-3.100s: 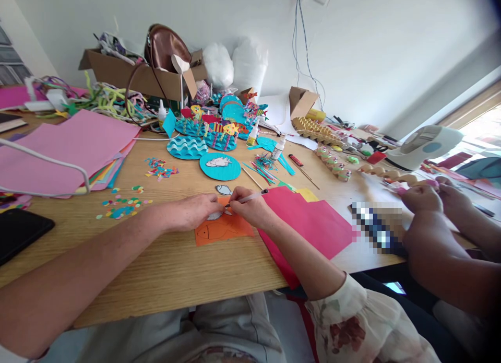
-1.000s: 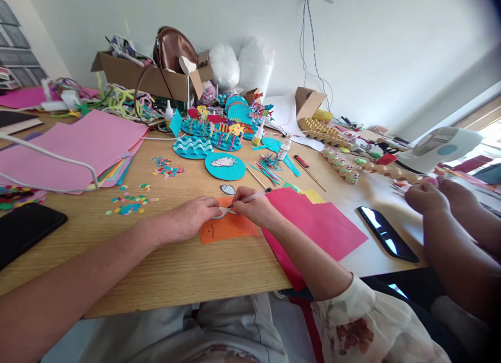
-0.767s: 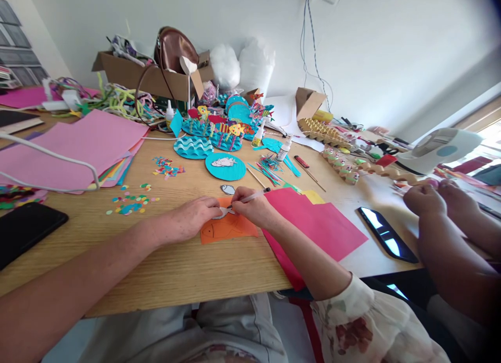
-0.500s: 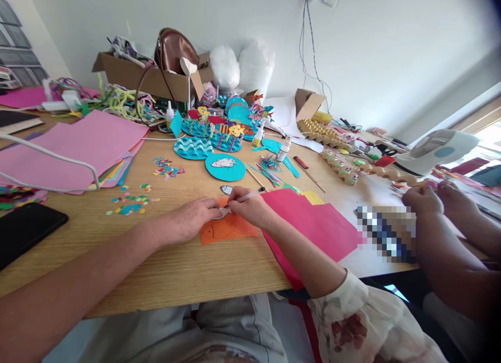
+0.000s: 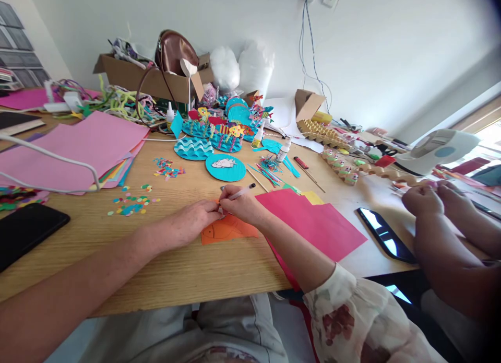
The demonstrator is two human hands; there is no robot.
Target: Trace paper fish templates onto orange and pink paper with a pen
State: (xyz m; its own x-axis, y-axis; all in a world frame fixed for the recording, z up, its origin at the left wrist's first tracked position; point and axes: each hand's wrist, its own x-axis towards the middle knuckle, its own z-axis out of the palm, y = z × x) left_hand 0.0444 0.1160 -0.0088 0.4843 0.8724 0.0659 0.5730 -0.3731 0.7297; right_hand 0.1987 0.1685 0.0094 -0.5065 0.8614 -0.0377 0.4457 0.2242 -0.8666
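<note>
An orange sheet with a fish outline drawn on it lies on the wooden table in front of me. My left hand presses its fingertips on a small white paper cutout on the sheet's upper part; the hands mostly cover this cutout. In my right hand is a pen with a pale barrel and dark end, held in a writing grip with its tip hidden behind my fingers. Just beyond, a blue paper plate carries white paper fish pieces.
Red paper lies under my right forearm. Paper dots are scattered left, near pink sheets and a black phone. Glue bottles and finished blue crafts stand behind. At right are another phone and another person's hands.
My right hand and the pen have shifted slightly left and toward me, now covering more of the cutout. My left hand stays almost in place at the sheet.
</note>
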